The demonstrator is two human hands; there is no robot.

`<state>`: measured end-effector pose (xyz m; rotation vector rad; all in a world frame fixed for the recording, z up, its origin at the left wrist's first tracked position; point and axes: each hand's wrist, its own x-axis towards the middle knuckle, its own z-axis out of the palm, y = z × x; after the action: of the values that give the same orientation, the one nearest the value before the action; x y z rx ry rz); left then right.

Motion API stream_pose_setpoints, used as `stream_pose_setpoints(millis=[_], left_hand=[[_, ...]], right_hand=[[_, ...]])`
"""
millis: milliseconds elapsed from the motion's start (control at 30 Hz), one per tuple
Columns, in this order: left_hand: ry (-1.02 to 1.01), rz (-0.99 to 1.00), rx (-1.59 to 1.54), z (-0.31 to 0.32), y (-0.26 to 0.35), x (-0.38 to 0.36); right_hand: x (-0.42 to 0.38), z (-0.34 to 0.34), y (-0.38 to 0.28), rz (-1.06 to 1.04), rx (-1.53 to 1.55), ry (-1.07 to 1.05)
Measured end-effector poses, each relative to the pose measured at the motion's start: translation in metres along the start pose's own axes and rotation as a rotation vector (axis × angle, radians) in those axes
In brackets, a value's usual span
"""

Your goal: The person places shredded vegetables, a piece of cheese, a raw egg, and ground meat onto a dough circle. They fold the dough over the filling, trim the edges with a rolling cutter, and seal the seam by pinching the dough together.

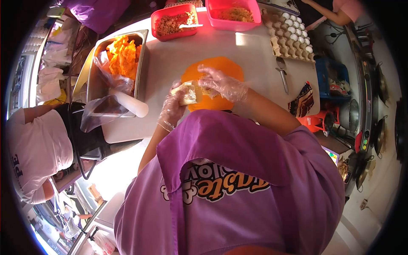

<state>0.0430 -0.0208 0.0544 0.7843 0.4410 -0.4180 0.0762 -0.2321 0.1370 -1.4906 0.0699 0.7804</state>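
A thin orange sheet of dough (227, 66) lies on the table in front of me, with a little pale shredded filling (208, 92) on it. My left hand (173, 104), in a clear plastic glove, is closed around a pale yellowish, block-like piece (188, 93) at the sheet's left edge; I cannot make out its exact kind. Over the right part of the sheet is my right hand (225, 83), also gloved, fingers stretched out and apart, holding nothing I can see. Its fingertips are close to the pale piece.
At left stands a steel pan (143, 46) with orange dough (123, 53) and plastic. Pink tubs of ground filling (172, 24) and shredded filling (236, 15) sit at the back. Right are egg trays (293, 34), a spoon (282, 74) and a patterned cloth (302, 101). People stand nearby.
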Motion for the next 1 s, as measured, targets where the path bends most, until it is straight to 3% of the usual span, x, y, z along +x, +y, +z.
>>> stream_pose_setpoints(millis=[67,133,200,233,300,367,433,467,533,567,600,633,667,700,733,767,833,900,933,1000], left_hand=[[-0.214,0.16,0.223,0.015,-0.001,0.004],[-0.251,0.147,0.248,0.059,0.004,-0.006],[-0.174,0.122,0.225,0.074,0.003,-0.001],[-0.187,0.121,0.229,0.076,0.004,0.001],[-0.173,0.17,0.381,0.068,0.007,0.0],[-0.143,0.244,0.528,0.052,0.015,-0.002],[-0.116,0.333,0.598,0.03,0.024,0.007],[-0.038,0.275,0.577,0.01,0.02,0.014],[0.046,0.218,0.553,-0.006,0.026,0.019],[0.122,0.153,0.82,-0.009,0.029,0.02],[0.198,0.083,1.085,-0.012,0.033,0.022],[0.207,0.084,1.08,-0.024,0.032,0.029],[0.164,0.2,1.45,-0.039,0.028,0.035],[0.113,0.326,1.818,-0.048,0.027,0.043],[0.127,0.332,1.816,-0.048,0.027,0.044],[0.169,0.37,1.905,-0.048,0.024,0.042],[0.22,0.406,1.987,-0.051,0.022,0.041],[0.188,0.571,2.001,-0.058,0.019,0.04],[0.197,0.567,1.994,-0.063,0.014,0.041],[0.227,0.745,2.043,-0.074,0.006,0.044]], right_hand=[[0.008,0.012,0.015,-0.057,0.133,-0.021],[0.011,0.005,0.03,-0.12,0.262,-0.05],[0.014,-0.022,0.04,0.007,0.407,-0.092],[0.015,-0.032,0.051,-0.586,-0.061,-0.095],[-0.013,-0.062,0.045,-0.146,0.557,0.086],[-0.032,-0.113,0.055,-0.173,0.359,0.238],[-0.058,-0.161,0.072,-0.069,0.225,0.537],[-0.062,-0.187,0.077,0.088,0.076,0.643],[-0.072,-0.238,0.114,0.09,-0.325,0.703],[-0.072,-0.242,0.118,0.087,-0.329,0.695],[-0.072,-0.245,0.12,0.167,-0.537,0.744],[-0.071,-0.242,0.117,0.248,-0.747,0.788],[-0.07,-0.237,0.115,0.245,-0.75,0.777],[-0.067,-0.226,0.101,0.276,-0.984,0.859],[-0.061,-0.213,0.079,0.301,-1.219,0.941],[-0.053,-0.201,0.058,0.29,-1.222,0.938],[-0.035,-0.173,0.021,-0.198,-1.334,0.912],[0.01,-0.149,-0.007,-0.739,-1.176,0.791],[0.038,-0.136,-0.02,-0.811,-1.146,0.736],[0.096,-0.111,-0.041,-1.009,-1.064,0.622]])
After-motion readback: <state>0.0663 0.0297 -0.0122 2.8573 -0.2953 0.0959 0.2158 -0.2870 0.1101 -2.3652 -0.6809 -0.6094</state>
